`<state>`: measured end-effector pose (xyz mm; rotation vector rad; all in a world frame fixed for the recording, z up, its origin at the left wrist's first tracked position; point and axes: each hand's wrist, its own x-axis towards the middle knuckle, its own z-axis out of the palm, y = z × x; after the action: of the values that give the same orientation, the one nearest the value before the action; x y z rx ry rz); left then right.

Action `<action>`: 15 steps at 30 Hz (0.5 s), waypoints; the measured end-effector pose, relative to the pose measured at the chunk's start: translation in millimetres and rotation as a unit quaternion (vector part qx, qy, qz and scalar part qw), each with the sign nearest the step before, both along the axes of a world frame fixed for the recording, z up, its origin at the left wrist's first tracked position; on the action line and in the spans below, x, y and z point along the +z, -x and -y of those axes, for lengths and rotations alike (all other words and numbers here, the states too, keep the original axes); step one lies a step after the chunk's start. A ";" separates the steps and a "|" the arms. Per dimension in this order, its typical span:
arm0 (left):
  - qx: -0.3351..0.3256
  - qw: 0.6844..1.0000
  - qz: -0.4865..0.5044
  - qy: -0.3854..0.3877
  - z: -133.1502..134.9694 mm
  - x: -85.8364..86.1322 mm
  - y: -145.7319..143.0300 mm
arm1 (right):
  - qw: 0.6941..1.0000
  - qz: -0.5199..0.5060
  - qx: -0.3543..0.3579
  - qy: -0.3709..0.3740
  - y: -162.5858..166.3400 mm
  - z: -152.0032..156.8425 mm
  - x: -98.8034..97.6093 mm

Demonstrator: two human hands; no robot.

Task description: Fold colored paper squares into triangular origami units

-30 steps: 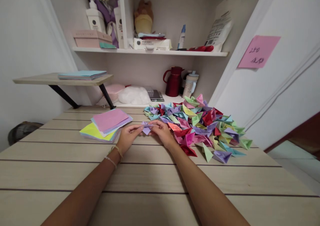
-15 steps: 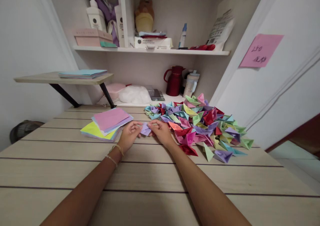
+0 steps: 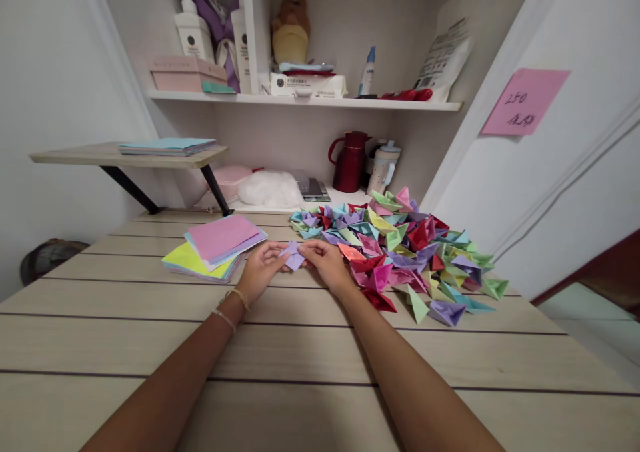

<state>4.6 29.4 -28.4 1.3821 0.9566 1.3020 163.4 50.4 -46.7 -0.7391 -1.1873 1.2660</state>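
Observation:
A small folded piece of purple paper [image 3: 295, 257] is held between my two hands, just above the tabletop. My left hand [image 3: 261, 265] pinches its left side with thumb and fingers. On the other side, my right hand [image 3: 324, 261] grips the right edge the same way. Close to my left hand lies a stack of coloured paper sheets [image 3: 225, 237], pink on top, with yellow ones [image 3: 187, 259] beneath. A large heap of folded paper boats [image 3: 400, 249] in many colours spreads to the right of my right hand.
A small raised wooden shelf [image 3: 165, 161] with blue paper sheets [image 3: 167, 147] stands at the back left. Behind the table are a dark red jug [image 3: 350, 164], a pale tumbler [image 3: 383, 167] and a white plastic bag [image 3: 270, 189]. A pink note [image 3: 525, 101] sticks to the right wall.
The purple paper has turned in my fingers and shows more of a diamond-shaped face. My hands stay in nearly the same place, both still holding it.

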 end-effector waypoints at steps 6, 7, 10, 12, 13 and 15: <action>0.031 1.000 0.001 0.007 0.7 2.2 0.3 | 1.000 0.012 0.015 -0.015 0.2 1.2 0.6; 0.038 0.999 0.004 0.011 1.0 2.6 0.4 | 0.999 0.031 0.018 -0.020 0.1 2.1 1.1; 0.049 0.999 0.005 0.018 1.5 2.8 1.0 | 0.993 0.114 0.004 -0.038 -0.7 5.7 3.8; 0.040 0.999 -0.005 0.016 1.6 2.1 1.2 | 0.987 0.154 -0.013 -0.047 -1.4 7.7 5.8; 0.033 0.999 -0.009 0.012 1.6 1.7 1.1 | 0.985 0.163 -0.018 -0.050 -1.7 8.4 6.4; 0.018 1.000 -0.018 0.003 1.7 0.6 0.7 | 0.983 0.170 -0.019 -0.059 -2.2 8.4 6.4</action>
<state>4.0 27.7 -27.8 1.3930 1.0123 1.3040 165.5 42.0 -40.3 -0.9086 -1.5036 1.0525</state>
